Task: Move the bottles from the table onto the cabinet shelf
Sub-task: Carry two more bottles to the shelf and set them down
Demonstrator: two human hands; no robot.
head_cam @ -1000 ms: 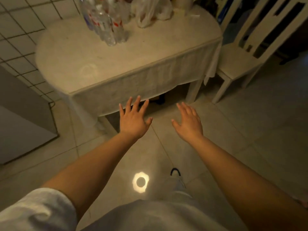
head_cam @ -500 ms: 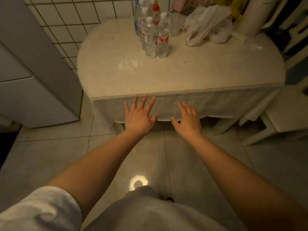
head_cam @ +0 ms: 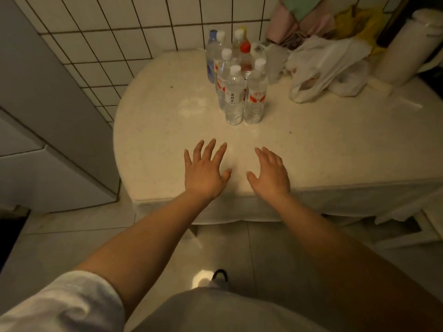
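Left hand (head_cam: 203, 174), right hand (head_cam: 271, 177): fingers spread, empty, now over worktop (head_cam: 155, 140) (previously short of it); bottles (head_cam: 237, 87) within reach, unmoved.

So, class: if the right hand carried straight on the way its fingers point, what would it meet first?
The right hand, open above the table, points slightly left of straight ahead, toward the bottle cluster. It would probably meet the front white-capped water bottle first, though depth is unclear.

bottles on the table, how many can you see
7, clustered at the table's back by the wall: two in front, one behind-left, red-capped, three rearmost. More may be hidden.
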